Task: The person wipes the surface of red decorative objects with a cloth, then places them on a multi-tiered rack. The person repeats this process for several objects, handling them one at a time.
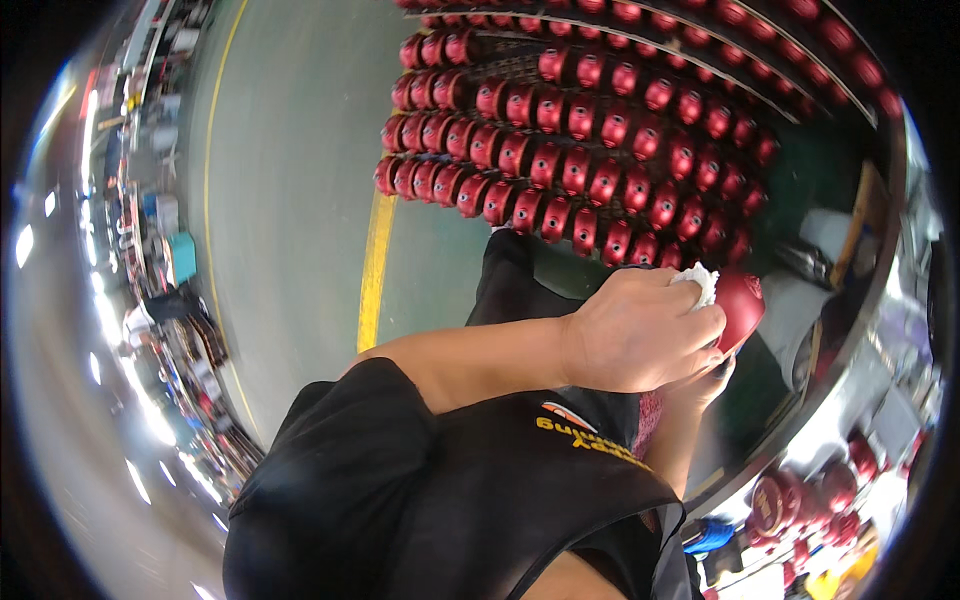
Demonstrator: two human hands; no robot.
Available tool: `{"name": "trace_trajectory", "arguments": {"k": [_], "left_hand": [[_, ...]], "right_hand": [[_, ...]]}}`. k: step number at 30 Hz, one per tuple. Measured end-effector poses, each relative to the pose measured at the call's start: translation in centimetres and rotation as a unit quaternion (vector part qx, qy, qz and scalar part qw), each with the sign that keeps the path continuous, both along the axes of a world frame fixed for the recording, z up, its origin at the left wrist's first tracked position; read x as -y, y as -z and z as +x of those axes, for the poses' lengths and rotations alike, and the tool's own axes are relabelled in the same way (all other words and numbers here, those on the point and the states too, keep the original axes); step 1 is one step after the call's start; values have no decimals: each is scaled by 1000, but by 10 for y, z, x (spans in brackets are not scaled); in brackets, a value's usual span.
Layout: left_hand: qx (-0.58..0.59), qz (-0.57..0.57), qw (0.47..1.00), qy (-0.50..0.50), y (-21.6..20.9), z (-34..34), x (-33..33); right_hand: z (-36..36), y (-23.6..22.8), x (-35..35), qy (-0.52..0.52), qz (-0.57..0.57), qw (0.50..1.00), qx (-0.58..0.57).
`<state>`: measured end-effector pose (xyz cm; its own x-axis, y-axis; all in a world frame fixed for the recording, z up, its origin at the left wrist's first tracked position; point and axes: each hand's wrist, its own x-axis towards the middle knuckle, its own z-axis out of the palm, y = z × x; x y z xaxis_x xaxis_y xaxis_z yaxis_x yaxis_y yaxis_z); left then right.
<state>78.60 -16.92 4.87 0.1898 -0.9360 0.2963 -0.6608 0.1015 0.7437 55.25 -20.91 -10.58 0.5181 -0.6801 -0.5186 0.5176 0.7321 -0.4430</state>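
Note:
My left hand [645, 330] reaches across from the left, fingers closed on a crumpled white cloth or tissue [703, 286]. The cloth lies against a glossy red rounded shell [742, 305]. From below, my right hand [708, 385] grips the shell, its fingers mostly hidden behind the left hand and the shell. Just beyond both hands stand rows of similar red rounded shells [555, 218], many with a small dark hole in the side.
A rack edge [600, 35] with more red shells curves across the top right. White containers [795, 310] stand right of my hands, inside a long curved ledge [850, 350]. More red pieces [785, 500] lie at lower right. A yellow line [376, 270] crosses the green floor [290, 180].

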Motion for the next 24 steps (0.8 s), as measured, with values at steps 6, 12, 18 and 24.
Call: {"name": "trace_trajectory", "arguments": {"k": [6,12,18,24], "left_hand": [[76,2,990,-122,42,137,-65],[256,13,946,-197,134,309,-122],[323,59,914,-238,253,453,-125],[248,242,905,-247,356,503,-108]], "right_hand": [[89,16,-38,-181,7,981,-76],[72,15,-86,-375,110,914,-110],[48,17,-133,-369,222,874,-226],[56,25,-152,-365,274,846,-276]]}}
